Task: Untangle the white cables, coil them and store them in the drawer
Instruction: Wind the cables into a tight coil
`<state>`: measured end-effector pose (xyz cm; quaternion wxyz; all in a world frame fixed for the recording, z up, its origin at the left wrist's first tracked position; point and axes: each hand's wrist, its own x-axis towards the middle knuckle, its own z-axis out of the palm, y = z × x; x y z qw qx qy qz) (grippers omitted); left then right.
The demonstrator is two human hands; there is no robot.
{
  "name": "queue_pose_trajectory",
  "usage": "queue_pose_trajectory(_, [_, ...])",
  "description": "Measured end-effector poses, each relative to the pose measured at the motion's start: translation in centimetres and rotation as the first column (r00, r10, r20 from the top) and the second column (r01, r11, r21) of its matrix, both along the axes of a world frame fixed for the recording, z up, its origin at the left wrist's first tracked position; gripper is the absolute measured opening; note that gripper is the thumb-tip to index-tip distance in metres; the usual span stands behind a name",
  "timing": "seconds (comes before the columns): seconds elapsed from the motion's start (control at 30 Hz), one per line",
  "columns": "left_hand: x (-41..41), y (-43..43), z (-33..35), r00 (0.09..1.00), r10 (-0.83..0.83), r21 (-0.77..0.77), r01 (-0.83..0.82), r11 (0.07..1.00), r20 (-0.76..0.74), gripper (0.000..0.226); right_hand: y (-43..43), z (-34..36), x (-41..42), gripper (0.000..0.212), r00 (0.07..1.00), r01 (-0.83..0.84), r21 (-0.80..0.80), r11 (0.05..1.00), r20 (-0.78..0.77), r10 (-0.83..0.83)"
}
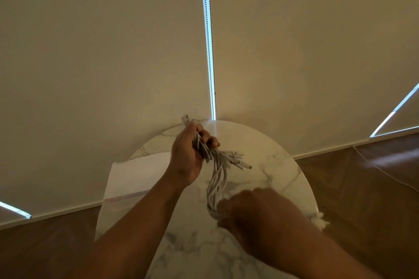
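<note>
A bundle of white cables [218,179] hangs between my two hands above a round white marble table [281,165]. My left hand [188,156] grips the bundle's upper part, held up over the table's far side, with cable ends sticking out above my fingers. Several plug ends fan out to the right just below that hand. My right hand [247,213] holds the lower loop of the bundle close to the tabletop; its fingers are curled round the strands. No drawer is in view.
A white sheet or box lid [133,179] lies on the table's left part. Something white and fluffy [318,218] sits at the table's right edge. Cream roller blinds hang close behind the table, with wooden floor on both sides.
</note>
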<state>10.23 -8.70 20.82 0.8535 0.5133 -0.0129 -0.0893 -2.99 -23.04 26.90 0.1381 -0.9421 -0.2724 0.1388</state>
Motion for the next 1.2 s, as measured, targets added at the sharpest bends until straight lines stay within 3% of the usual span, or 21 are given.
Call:
queue_pose_trajectory(0.1, [-0.3,-0.1,0.2,0.994,-0.008,0.156,-0.01,0.988,0.11,0.037,0.1,-1.1,-0.2,0.027,1.0,-0.025,-0.039,0.999,-0.016,0.025])
queue_pose_trajectory(0.17, [-1.3,-0.5,-0.3,0.984,-0.112,0.319,0.063,0.946,0.135,0.038,-0.4,-0.3,0.4,0.022,0.995,-0.001,0.057,0.998,0.105,-0.005])
queue_pose_trajectory(0.3, [-2.9,-0.8,-0.1,0.967,-0.228,0.416,0.165,0.895,0.109,0.032,-2.1,2.4,2.8,0.021,0.951,-0.003,0.176,0.984,0.306,-0.052])
queue_pose_trajectory(0.4, [-2.9,-0.3,0.1,0.942,-0.306,0.297,0.255,0.92,0.14,0.031,-3.5,3.2,4.8,0.02,0.913,-0.042,0.258,0.965,0.402,-0.067])
queue_pose_trajectory(0.5, [-3.1,-0.1,0.5,0.844,-0.496,0.274,0.437,0.856,0.202,0.054,-4.9,3.4,6.7,0.027,0.896,-0.104,0.304,0.947,0.442,-0.043])
queue_pose_trajectory(0.6, [-2.8,0.1,0.5,0.795,-0.572,0.293,0.509,0.809,0.199,0.074,-5.8,3.5,8.2,0.022,0.887,-0.145,0.358,0.923,0.459,-0.039])
queue_pose_trajectory(0.67, [-2.9,0.1,0.7,0.752,-0.614,0.288,0.549,0.785,0.24,0.064,-5.9,3.2,9.0,0.021,0.875,-0.148,0.404,0.903,0.479,-0.07])
queue_pose_trajectory(0.77, [-2.8,-0.3,1.3,0.681,-0.666,0.255,0.616,0.745,0.303,0.022,-5.4,2.7,9.8,0.019,0.873,-0.153,0.463,0.873,0.478,-0.101])
queue_pose_trajectory(0.87, [-2.7,-0.2,1.0,0.686,-0.668,0.106,0.671,0.734,0.287,0.02,-5.3,2.0,10.5,0.035,0.896,-0.07,0.46,0.885,0.419,-0.147])
queue_pose_trajectory(0.97, [-2.9,0.0,1.2,0.667,-0.719,-0.163,0.745,0.647,0.194,0.017,-5.9,1.0,11.0,0.064,0.926,0.02,0.45,0.893,0.328,-0.186])
queue_pose_trajectory(1.03, [-2.9,0.2,1.2,0.649,-0.746,-0.256,0.754,0.605,0.149,0.012,-5.9,0.6,10.8,0.075,0.969,0.037,0.475,0.879,0.197,-0.147])
queue_pose_trajectory(1.1, [-2.8,0.3,1.2,0.656,-0.748,-0.313,0.734,0.603,0.098,0.015,-5.7,0.1,10.5,0.064,0.989,0.029,0.498,0.866,0.113,-0.098])
queue_pose_trajectory(1.2, [-2.7,0.5,1.0,0.675,-0.73,-0.322,0.719,0.616,0.11,0.019,-5.1,-0.8,10.1,0.046,0.97,0.053,0.531,0.846,0.173,-0.169])
